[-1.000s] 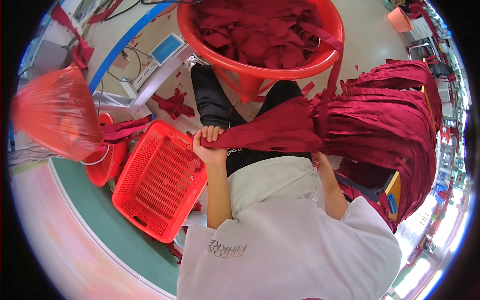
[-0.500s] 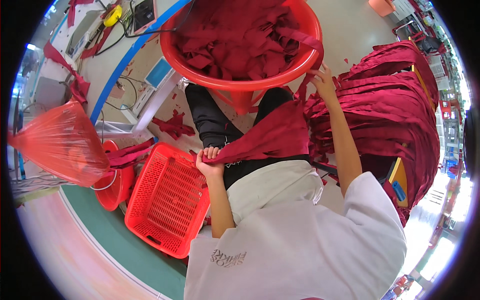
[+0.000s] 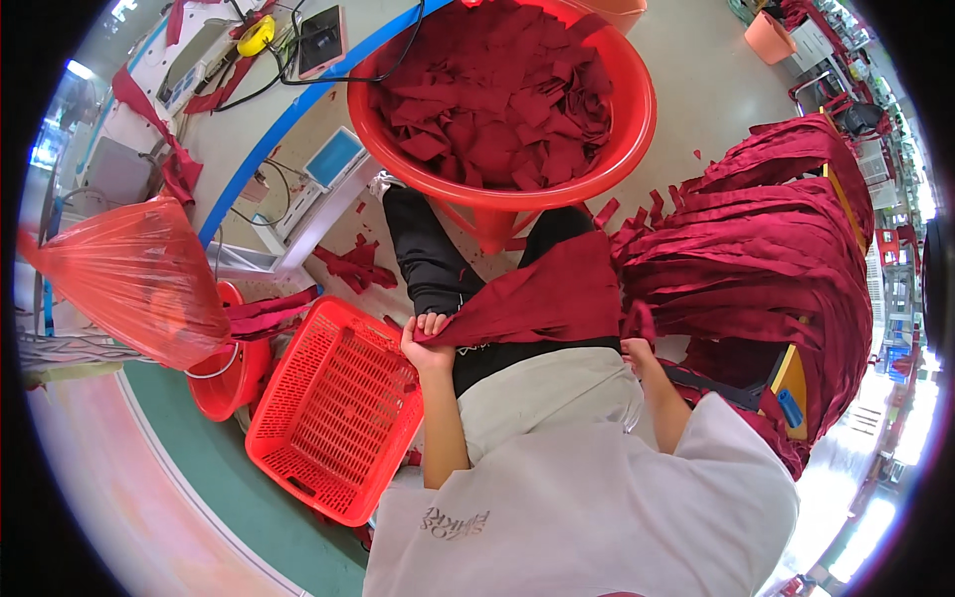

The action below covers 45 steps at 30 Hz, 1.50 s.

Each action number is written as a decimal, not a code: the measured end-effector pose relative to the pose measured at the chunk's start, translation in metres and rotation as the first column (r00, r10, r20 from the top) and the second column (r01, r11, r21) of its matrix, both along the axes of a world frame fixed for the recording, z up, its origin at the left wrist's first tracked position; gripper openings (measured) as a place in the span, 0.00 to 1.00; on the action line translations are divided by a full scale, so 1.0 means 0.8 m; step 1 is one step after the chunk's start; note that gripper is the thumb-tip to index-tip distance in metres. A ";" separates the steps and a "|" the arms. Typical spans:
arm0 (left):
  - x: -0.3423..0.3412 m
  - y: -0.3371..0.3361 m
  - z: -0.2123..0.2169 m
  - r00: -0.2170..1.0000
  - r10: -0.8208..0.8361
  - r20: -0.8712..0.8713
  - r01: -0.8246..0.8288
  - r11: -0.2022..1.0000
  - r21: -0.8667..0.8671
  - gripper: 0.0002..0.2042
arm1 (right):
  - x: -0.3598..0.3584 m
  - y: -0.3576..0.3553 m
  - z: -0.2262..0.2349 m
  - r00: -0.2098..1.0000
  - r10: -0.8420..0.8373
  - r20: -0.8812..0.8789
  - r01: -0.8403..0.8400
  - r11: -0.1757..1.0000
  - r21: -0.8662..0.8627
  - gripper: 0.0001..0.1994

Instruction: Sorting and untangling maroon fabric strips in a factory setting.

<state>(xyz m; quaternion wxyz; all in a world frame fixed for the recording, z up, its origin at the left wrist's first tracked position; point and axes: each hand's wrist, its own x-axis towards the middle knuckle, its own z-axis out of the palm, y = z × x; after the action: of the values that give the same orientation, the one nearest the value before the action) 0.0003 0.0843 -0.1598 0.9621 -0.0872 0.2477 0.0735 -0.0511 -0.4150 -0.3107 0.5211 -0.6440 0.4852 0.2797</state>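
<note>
A stack of dark red fabric strips [image 3: 547, 298] lies across my lap, fanning out wider toward the right. My left hand [image 3: 428, 343] is closed around its narrow left end, fingers curled over the top. Low beside my right hip, my right hand [image 3: 642, 358] has its fingers closed at a loose end of the same red fabric [image 3: 639, 320]; part of that grip is hidden. In front of my knees stands a large red tub [image 3: 497, 194] heaped with cut red fabric pieces [image 3: 487, 109].
Long red strips [image 3: 736, 259] hang in layers over a rack at the right. On the left stand a red slatted basket [image 3: 333, 408], a red bucket [image 3: 214, 393] and a tied red plastic bag [image 3: 139, 284]. A blue-edged table [image 3: 274, 124] holds a phone [image 3: 320, 42] and cables.
My right hand has come down from the tub's right rim to beside my hip, and the strip over that rim is gone. My left hand keeps its hold. The view has shifted slightly.
</note>
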 end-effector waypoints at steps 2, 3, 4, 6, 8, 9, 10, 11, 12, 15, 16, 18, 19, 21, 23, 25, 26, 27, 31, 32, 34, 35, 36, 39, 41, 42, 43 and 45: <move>0.008 -0.004 0.006 0.999 -0.017 -0.031 0.016 1.000 -0.010 0.11 | -0.006 0.005 0.011 0.993 -0.077 0.092 0.067 0.992 0.107 0.05; 0.008 -0.004 0.008 0.999 -0.034 -0.031 0.034 0.999 -0.013 0.11 | -0.007 0.010 0.016 0.973 -0.147 0.177 0.107 0.970 0.218 0.05; -0.001 0.003 0.004 1.000 -0.010 -0.013 0.011 0.999 0.053 0.11 | 0.022 0.051 0.076 0.967 0.019 0.254 -0.032 0.998 0.048 0.08; 0.019 -0.011 0.040 1.000 -0.026 0.006 0.025 0.986 0.165 0.12 | 0.063 0.066 0.098 0.824 0.218 0.523 -0.104 0.965 -0.239 0.08; 0.031 -0.011 0.077 0.984 -0.106 0.146 0.054 0.945 0.323 0.11 | 0.120 0.111 0.150 0.492 0.642 0.588 -0.040 0.692 -0.721 0.06; 0.037 -0.011 0.109 0.982 -0.119 0.144 0.052 0.915 0.400 0.13 | 0.140 0.145 0.213 0.443 0.683 0.581 -0.087 0.678 -0.730 0.05; 0.042 -0.012 0.136 0.974 -0.134 0.184 0.038 0.892 0.450 0.13 | 0.154 0.175 0.279 0.385 0.722 0.575 -0.133 0.660 -0.740 0.05; 0.055 -0.018 0.162 0.959 -0.167 0.231 0.033 0.869 0.494 0.13 | 0.159 0.187 0.318 0.313 0.766 0.561 -0.186 0.629 -0.754 0.06; 0.065 -0.025 0.187 0.943 -0.209 0.259 0.048 0.855 0.516 0.13 | 0.162 0.200 0.348 0.237 0.801 0.550 -0.239 0.597 -0.766 0.09; 0.081 -0.053 0.231 0.844 -0.377 0.381 0.085 0.796 0.599 0.14 | 0.164 0.251 0.410 -0.068 0.830 0.554 -0.309 0.510 -0.803 0.21; 0.084 -0.063 0.244 0.825 -0.411 0.388 0.110 0.790 0.603 0.15 | 0.164 0.258 0.417 -0.155 0.835 0.528 -0.342 0.456 -0.822 0.25; 0.087 -0.074 0.262 0.804 -0.411 0.430 0.135 0.831 0.540 0.14 | 0.168 0.261 0.380 -0.232 0.788 0.571 -0.404 0.456 -0.793 0.24; 0.085 -0.072 0.260 0.844 -0.350 0.405 0.123 0.863 0.490 0.14 | 0.166 0.265 0.368 -0.160 0.811 0.563 -0.448 0.448 -0.773 0.19; 0.078 -0.067 0.272 0.918 -0.211 0.337 0.028 0.880 0.473 0.14 | 0.160 0.263 0.357 -0.072 0.794 0.604 -0.415 0.527 -0.741 0.14; 0.072 -0.051 0.254 0.883 -0.197 0.426 0.022 0.924 0.382 0.14 | 0.151 0.242 0.356 -0.064 0.789 0.611 -0.347 0.556 -0.755 0.13; 0.076 -0.059 0.247 0.992 -0.044 0.114 -0.006 0.915 0.403 0.13 | 0.139 0.218 0.347 -0.016 0.834 0.552 -0.315 0.520 -0.794 0.13; 0.079 -0.064 0.250 0.991 -0.062 0.122 0.008 0.917 0.400 0.13 | 0.132 0.206 0.337 -0.004 0.836 0.549 -0.299 0.523 -0.798 0.13; 0.084 -0.073 0.257 0.997 -0.017 0.076 -0.012 0.930 0.366 0.12 | 0.125 0.191 0.325 0.018 0.860 0.510 -0.227 0.501 -0.835 0.13; 0.090 -0.037 0.203 0.998 0.057 -0.040 -0.045 0.964 0.262 0.12 | 0.102 0.133 0.288 0.287 0.917 0.278 -0.241 0.350 -0.905 0.10; 0.085 -0.014 0.168 0.985 -0.017 0.170 -0.013 0.985 0.174 0.13 | 0.097 0.112 0.259 0.355 0.889 0.290 -0.190 0.372 -0.908 0.10; 0.077 -0.005 0.168 0.953 -0.034 0.300 -0.012 0.989 0.150 0.13 | 0.085 0.080 0.231 0.473 0.854 0.218 -0.224 0.355 -0.907 0.10; 0.068 0.002 0.168 0.903 -0.053 0.426 -0.004 0.991 0.132 0.14 | 0.082 0.064 0.234 0.513 0.849 0.128 -0.306 0.321 -0.897 0.11; 0.061 0.011 0.165 0.904 -0.053 0.425 -0.013 0.988 0.151 0.13 | 0.079 0.050 0.222 0.509 0.852 -0.121 -0.483 0.166 -0.860 0.13; 0.074 0.020 0.127 0.919 -0.072 0.388 -0.052 0.953 0.299 0.14 | 0.091 -0.025 0.216 0.169 0.915 -0.367 -0.973 0.097 -0.207 0.21; 0.042 0.037 0.101 0.974 0.004 0.227 -0.061 0.968 0.245 0.14 | 0.112 -0.010 0.270 0.478 0.878 0.002 -0.834 0.455 -0.311 0.22; 0.022 0.048 0.078 0.966 0.043 0.254 -0.080 0.987 0.138 0.14 | 0.128 0.019 0.309 0.576 0.791 0.206 -0.704 0.608 -0.366 0.19; 0.009 0.047 0.069 0.968 0.056 0.244 -0.083 0.991 0.101 0.14 | 0.149 0.038 0.345 0.540 0.740 0.401 -0.669 0.667 -0.329 0.17; -0.023 0.045 0.046 0.976 0.048 0.214 -0.064 0.996 0.068 0.14 | 0.197 0.087 0.417 0.450 0.658 0.604 -0.682 0.690 -0.244 0.14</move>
<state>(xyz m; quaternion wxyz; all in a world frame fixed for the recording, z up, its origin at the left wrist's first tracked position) -0.0179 0.1201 -0.1228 0.9831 -0.0656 0.1382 0.1001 0.1063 -0.3454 0.0228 0.5128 -0.8272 -0.0256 0.2282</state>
